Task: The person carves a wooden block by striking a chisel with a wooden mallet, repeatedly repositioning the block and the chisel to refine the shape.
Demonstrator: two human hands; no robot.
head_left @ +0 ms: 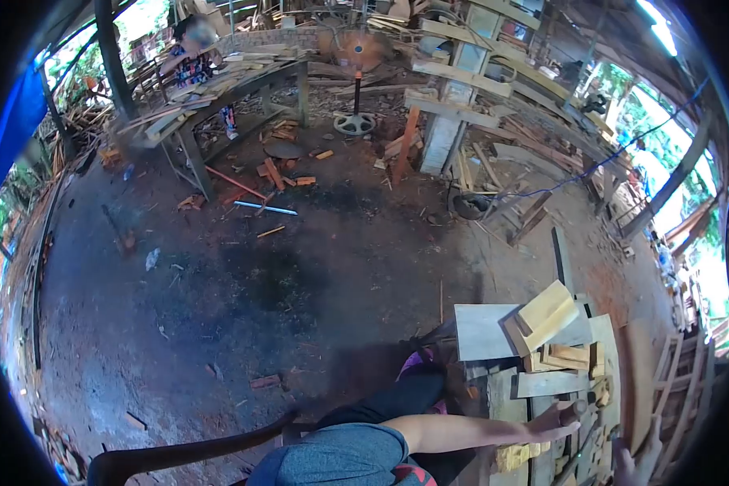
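Observation:
My left arm reaches across to a plank workbench (504, 397) at the lower right. The fingers of my left hand (549, 424) are closed around a small brown piece of wood (575, 410). Farther right, at the bottom edge, my right hand (641, 463) is partly in view with thumb and fingers apart, and nothing shows between them. A yellowish wood block (513, 458) lies just below my left forearm. Beyond my left hand are a pale flat board (545, 384) and a stack of small wooden pieces (565, 356).
A flat grey-white sheet (484, 330) and a light wooden board (549, 314) lie at the bench's far end. A chair arm (194, 449) curves beside me. Another person (193, 61) stands behind a plank-covered table (219, 89). A blue-white bar (265, 208) and wood scraps lie on the floor.

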